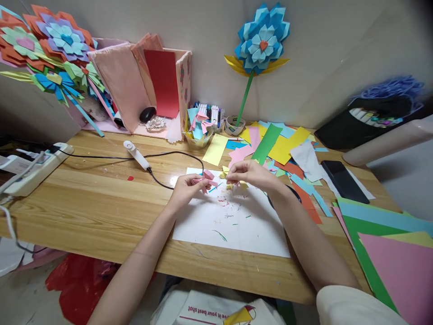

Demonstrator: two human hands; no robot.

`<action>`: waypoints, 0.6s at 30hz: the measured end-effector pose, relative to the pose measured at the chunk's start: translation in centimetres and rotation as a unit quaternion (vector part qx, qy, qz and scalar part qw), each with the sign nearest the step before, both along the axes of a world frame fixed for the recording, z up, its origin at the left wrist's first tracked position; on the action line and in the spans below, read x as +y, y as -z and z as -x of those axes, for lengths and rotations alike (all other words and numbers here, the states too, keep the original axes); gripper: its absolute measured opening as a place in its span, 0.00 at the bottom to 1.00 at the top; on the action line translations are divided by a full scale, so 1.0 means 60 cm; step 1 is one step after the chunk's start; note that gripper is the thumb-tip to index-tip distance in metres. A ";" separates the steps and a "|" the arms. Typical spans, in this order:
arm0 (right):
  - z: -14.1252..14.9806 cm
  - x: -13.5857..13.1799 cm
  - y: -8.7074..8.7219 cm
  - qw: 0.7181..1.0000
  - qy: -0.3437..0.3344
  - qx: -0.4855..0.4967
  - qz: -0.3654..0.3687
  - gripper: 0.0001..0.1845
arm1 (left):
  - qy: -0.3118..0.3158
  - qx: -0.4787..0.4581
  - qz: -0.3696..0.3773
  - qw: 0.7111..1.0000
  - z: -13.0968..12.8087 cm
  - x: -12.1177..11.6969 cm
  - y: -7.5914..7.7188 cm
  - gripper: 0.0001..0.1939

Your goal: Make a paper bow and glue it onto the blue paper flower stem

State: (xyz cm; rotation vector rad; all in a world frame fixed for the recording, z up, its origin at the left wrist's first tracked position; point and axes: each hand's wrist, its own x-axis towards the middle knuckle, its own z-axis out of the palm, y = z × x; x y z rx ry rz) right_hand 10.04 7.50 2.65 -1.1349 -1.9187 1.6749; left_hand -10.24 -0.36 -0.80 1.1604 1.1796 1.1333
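Note:
My left hand [189,189] pinches a pink folded-paper bow [210,177] above a white sheet [230,230] on the desk. To its right, my right hand [248,174] is closed, thumb and fingertips together, over small yellow folded-paper pieces [223,172]. Whether one of these is between the fingertips I cannot make out. Small coloured scraps and marks are scattered on the white sheet. Just behind the hands lie a pale yellow strip [215,150] and a green strip [267,143].
Left of the hands lies a white hand-held device [135,155] with a black cord. A cup of paper bows [199,131] and a blue paper flower [263,40] stand behind. Rightward are paper scraps [284,149], a black phone [345,180] and coloured sheets [399,266]. A power strip [40,171] sits far left.

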 end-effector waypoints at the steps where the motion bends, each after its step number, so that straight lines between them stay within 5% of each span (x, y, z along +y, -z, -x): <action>1: -0.008 0.003 -0.007 1.000 0.023 0.012 0.000 0.13 | -0.005 -0.007 -0.003 1.000 0.002 0.001 0.001 0.14; 5: -0.046 0.019 -0.026 0.984 0.154 0.082 -0.039 0.14 | -0.023 -0.034 0.001 0.999 0.006 0.001 0.008 0.14; 8: -0.068 0.030 -0.029 0.972 0.208 0.096 -0.051 0.24 | -0.030 -0.051 0.016 0.998 0.008 0.001 0.008 0.14; 11: -0.073 0.035 -0.027 0.969 0.222 0.080 -0.068 0.28 | -0.022 -0.055 0.035 0.998 0.008 -0.001 0.005 0.15; 18: -0.055 0.033 -0.019 0.977 0.194 0.044 -0.079 0.15 | 0.088 -0.040 0.071 0.993 -0.004 -0.007 -0.001 0.16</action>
